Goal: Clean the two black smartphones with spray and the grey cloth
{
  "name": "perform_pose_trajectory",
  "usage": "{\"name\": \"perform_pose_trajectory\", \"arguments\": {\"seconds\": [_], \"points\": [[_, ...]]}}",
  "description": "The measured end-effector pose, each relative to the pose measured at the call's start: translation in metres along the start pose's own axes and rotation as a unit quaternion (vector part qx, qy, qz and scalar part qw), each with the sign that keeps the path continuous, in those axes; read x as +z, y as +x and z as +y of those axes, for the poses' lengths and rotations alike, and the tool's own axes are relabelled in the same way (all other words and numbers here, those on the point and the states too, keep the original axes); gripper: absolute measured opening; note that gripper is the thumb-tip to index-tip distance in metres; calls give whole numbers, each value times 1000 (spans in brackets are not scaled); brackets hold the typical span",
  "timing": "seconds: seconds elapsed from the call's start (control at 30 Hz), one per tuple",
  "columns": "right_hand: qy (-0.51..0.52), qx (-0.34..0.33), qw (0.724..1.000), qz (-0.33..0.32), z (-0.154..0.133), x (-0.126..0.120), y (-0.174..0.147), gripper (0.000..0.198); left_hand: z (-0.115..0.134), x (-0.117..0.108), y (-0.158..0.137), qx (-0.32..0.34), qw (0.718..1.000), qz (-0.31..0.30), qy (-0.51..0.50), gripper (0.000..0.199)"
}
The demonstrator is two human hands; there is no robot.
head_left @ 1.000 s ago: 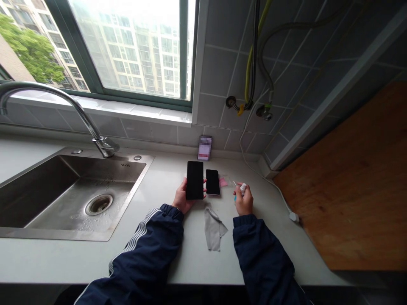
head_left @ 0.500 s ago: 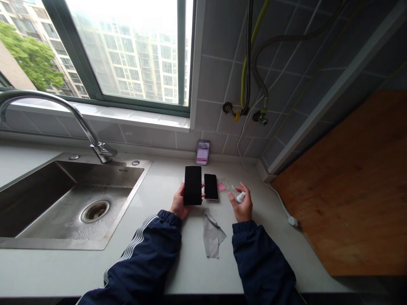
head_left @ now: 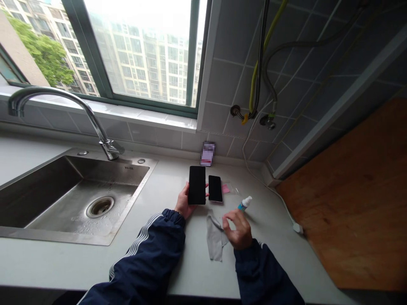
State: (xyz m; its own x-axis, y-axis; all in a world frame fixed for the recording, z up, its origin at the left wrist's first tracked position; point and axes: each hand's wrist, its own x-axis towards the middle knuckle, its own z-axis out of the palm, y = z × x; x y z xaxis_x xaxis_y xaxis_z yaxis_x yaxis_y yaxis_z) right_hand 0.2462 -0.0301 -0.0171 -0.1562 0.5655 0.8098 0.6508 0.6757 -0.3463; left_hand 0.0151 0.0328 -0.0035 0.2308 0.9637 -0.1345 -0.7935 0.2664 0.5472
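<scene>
My left hand is wrapped round a large black phone, its dark screen facing me. Just right of it, a smaller phone with a black screen lies on the counter. My right hand hovers at the right edge of a crumpled grey cloth, fingers curved and a little apart, with nothing visible in them. Behind that hand stands a small spray bottle with a white top and blue label; its lower part is hidden by the hand.
A third phone, lit, leans against the tiled wall. Clear film with a pink tab lies beside the smaller phone. On the left are a steel sink and a tap. A white cable runs to a plug near the wooden board.
My right hand has let go of the spray bottle, leaving it on the counter, and has moved down toward the grey cloth. My left hand still holds the large phone. The view has shifted slightly.
</scene>
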Motion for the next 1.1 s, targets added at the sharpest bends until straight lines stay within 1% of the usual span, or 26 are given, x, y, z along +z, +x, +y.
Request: {"name": "perform_pose_trajectory", "arguments": {"seconds": [0.03,0.1,0.23,0.37,0.47,0.63,0.7,0.9,1.1], "points": [[11,-6,1000,-24,-5,2,-5,16,0,0,0,1,1000,-3,-3,65],[27,4,997,-70,-11,3,-11,17,0,-1,1,1,1000,-9,-10,65],[54,72,979,-182,-8,-8,-14,16,1,-1,1,2,1000,-8,-20,66],[49,123,960,-246,-5,-16,-12,19,1,-2,2,-2,1000,-11,-24,67],[31,154,954,-256,-5,-20,-12,24,1,-2,2,-8,1000,-9,-23,67],[8,211,938,-274,-5,-27,-12,21,2,-1,3,-4,1000,1,-2,67],[-1,232,932,-278,-7,-27,-11,24,2,-2,4,-7,1000,0,2,67],[-13,281,918,-278,-11,-18,-4,30,1,-4,5,-5,1000,-5,-4,67],[-3,298,916,-268,-11,-9,-3,35,1,-2,4,-8,1000,-8,-1,65]]}}
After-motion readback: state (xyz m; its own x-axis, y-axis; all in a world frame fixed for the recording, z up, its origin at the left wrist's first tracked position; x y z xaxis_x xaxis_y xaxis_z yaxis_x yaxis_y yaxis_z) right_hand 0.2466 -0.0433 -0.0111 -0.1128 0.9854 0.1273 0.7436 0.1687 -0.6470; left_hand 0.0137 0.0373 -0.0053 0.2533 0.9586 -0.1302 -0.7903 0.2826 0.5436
